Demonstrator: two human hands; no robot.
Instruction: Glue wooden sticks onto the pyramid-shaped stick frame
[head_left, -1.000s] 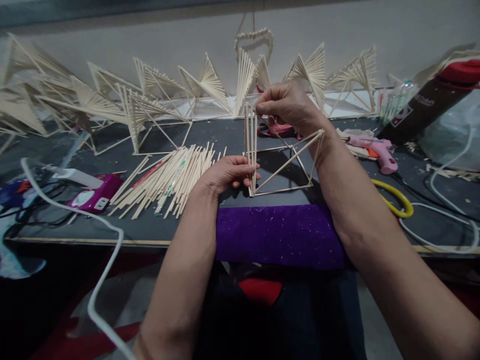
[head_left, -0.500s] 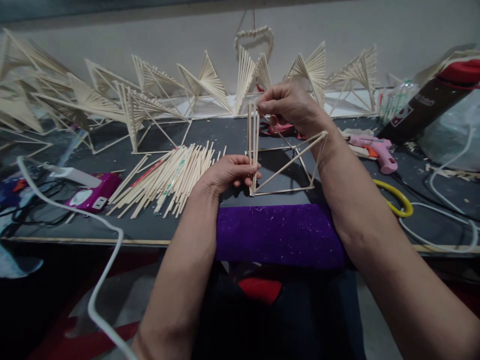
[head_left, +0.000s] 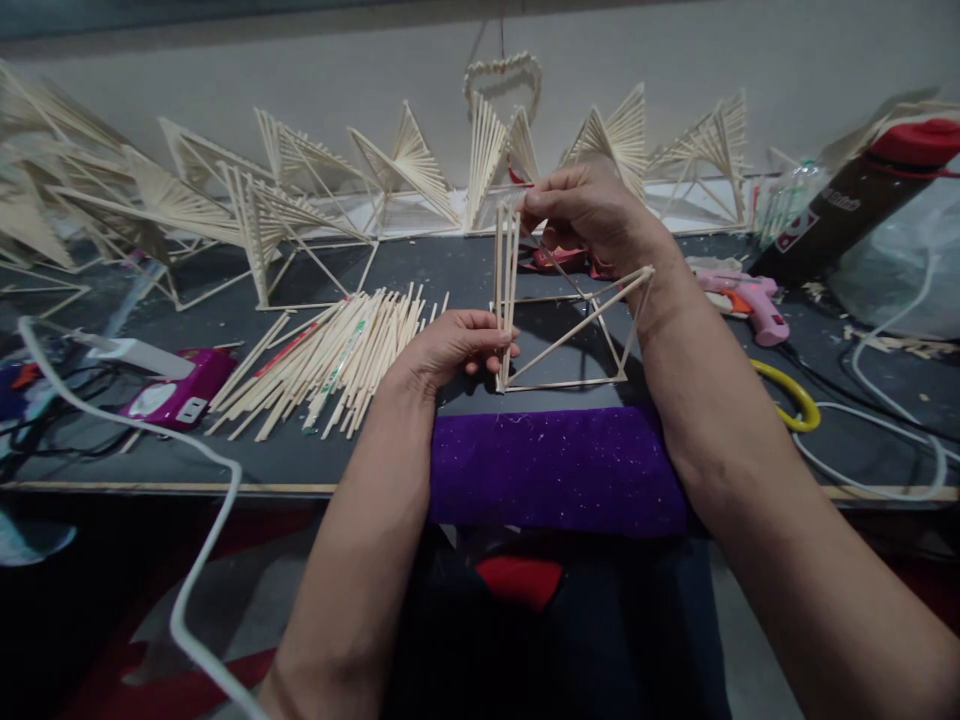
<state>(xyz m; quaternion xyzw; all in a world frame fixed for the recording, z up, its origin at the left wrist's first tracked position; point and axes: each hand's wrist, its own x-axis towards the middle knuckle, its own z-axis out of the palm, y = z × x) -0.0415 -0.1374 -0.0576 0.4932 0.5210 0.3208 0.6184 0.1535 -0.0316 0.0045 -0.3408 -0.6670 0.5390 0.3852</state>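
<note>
The head-worn camera looks forward and down from above and behind the left hand (head_left: 466, 345) and right hand (head_left: 585, 205) — both close, near mid-view. The forearms (head_left: 360, 520) run up to them from the lower edge. Past the hands, the view reaches the wall (head_left: 360, 70); on their near side, the table edge (head_left: 172, 488) and the lap (head_left: 562, 640).

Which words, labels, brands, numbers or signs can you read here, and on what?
None reads clearly.
Dark bottle with red lid: pale lettering, too blurred to read.
Clear plastic strip with green marks: too small to read.
Pale wooden stick frame: no visible text.
Small red item behind it: any marks too blurred.
</note>
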